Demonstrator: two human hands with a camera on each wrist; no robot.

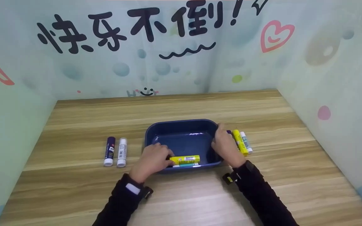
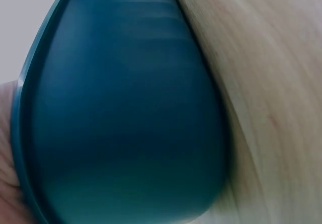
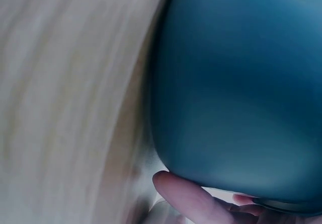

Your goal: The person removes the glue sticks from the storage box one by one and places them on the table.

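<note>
A dark blue rectangular tray (image 1: 184,122) stands in the middle of the wooden table. My left hand (image 1: 152,159) reaches over its front left corner, thumb and fingers around the left end of a yellow glue stick (image 1: 185,159) lying along the front wall. Beside that stick shows part of a white and teal glue stick (image 1: 189,164). My right hand (image 1: 228,146) grips the tray's right wall; in the right wrist view a finger (image 3: 188,196) lies against its outside. The left wrist view shows the tray's outer wall (image 2: 126,98), with the palm (image 2: 7,163) behind its rim.
Left of the tray stand apart a purple glue stick (image 1: 109,150) and a white glue stick (image 1: 122,152), both lying down. Right of it, close to my right hand, lie a yellow glue stick (image 1: 240,142), a white and teal one (image 1: 246,142) and a partly hidden purple one (image 1: 229,132). Printed cloth walls (image 1: 181,75) enclose the table.
</note>
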